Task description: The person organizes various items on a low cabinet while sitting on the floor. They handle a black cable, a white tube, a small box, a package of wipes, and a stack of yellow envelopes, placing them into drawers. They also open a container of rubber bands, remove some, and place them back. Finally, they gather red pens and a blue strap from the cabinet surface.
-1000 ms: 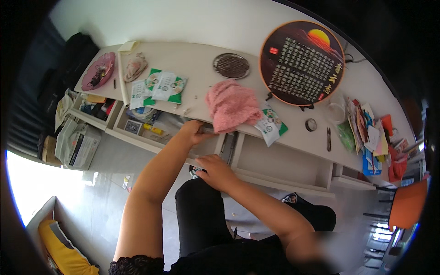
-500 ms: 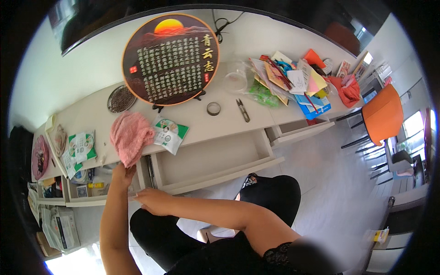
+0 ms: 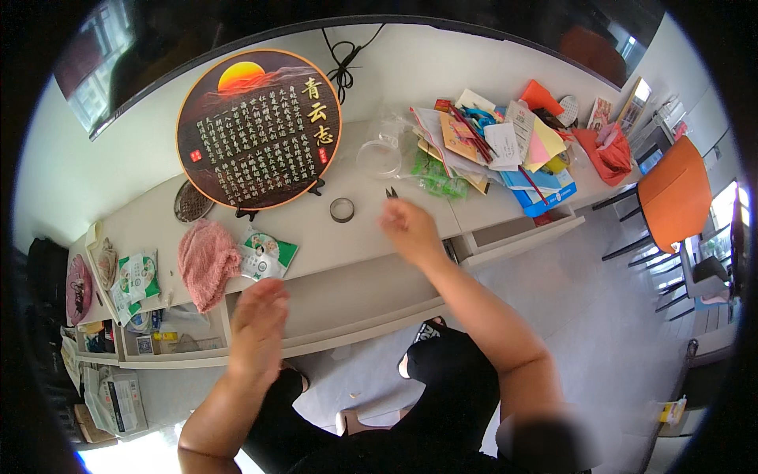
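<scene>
My right hand point(image 3: 410, 231) is over a pair of thread snips point(image 3: 392, 192) on the desk, its fingers bent round the handle end. Only the dark tips of the snips stick out past the fingers. In front of the desk my left hand point(image 3: 259, 328) hangs above the drawer edge, slightly blurred, fingers stretched out and holding nothing. Close to it, a crumpled pink cloth point(image 3: 207, 265) lies at the desk's front edge, beside a green and white packet point(image 3: 266, 254). A roll of tape point(image 3: 342, 209) lies left of the snips.
A round plaque point(image 3: 259, 130) stands on small feet at the back. The wide middle drawer point(image 3: 355, 328) is pulled out, as are drawers either side. Papers and envelopes point(image 3: 501, 146) pile up at the right, near a clear round container point(image 3: 379, 159). An orange chair point(image 3: 671, 193) stands farther right.
My left hand has let go of the pink cloth and drawn back. My right hand has swung from beside the left forearm up to the snips. The view has shifted slightly.
</scene>
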Available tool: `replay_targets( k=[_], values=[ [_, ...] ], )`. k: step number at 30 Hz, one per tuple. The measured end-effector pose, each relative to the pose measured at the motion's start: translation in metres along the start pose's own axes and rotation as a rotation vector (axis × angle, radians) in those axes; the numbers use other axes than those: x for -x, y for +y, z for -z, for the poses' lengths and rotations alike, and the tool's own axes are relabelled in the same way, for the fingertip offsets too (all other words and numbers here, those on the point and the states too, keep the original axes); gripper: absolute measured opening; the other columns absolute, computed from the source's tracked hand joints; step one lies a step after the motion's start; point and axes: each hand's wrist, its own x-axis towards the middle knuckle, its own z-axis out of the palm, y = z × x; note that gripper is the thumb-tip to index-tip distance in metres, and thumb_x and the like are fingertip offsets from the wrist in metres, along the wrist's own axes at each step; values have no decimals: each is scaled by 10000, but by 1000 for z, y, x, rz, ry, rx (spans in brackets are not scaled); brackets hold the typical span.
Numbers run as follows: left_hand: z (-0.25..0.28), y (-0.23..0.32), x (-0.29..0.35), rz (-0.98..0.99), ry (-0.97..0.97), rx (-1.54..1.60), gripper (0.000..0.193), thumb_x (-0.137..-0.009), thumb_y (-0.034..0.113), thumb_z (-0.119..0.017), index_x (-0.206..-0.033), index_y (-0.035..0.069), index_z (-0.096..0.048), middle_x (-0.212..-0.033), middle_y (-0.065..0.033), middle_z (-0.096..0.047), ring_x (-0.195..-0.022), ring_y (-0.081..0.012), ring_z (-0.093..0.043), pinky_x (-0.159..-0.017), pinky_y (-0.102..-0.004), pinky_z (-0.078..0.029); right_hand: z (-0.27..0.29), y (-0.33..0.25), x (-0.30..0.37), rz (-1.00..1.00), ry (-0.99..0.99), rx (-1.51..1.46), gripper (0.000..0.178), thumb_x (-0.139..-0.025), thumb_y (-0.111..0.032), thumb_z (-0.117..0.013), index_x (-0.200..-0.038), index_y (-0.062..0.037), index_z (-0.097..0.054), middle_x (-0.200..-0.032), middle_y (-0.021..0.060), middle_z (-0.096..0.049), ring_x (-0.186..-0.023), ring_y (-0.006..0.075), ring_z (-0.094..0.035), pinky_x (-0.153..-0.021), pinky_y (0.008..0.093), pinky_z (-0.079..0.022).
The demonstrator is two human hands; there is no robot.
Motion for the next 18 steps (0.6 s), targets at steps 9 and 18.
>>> replay_targets(
  k=[9,18],
  values=[
    [-42,-81,-24,140,-148,-143,269,-849,53,-582,-1106,52,-503,-1097,-59,-542,-1026,-175,-519,-868,-295,-409,-12,44,-121,-599,382,-289,212,-810,-147,-630,-923,33,-624,-649,97,-620,-383,154,-517,-359,295,-438],
    [-24,-60,-47,-35,-154,-233,193,-893,89,-559,-1069,14,-532,-1011,-81,-596,-889,-165,-587,-796,-283,-464,-12,37,-59,-64,857,-393,163,-851,-170,-620,-817,-12,-608,-660,16,-551,-517,140,-482,-515,285,-414]
  ],
)
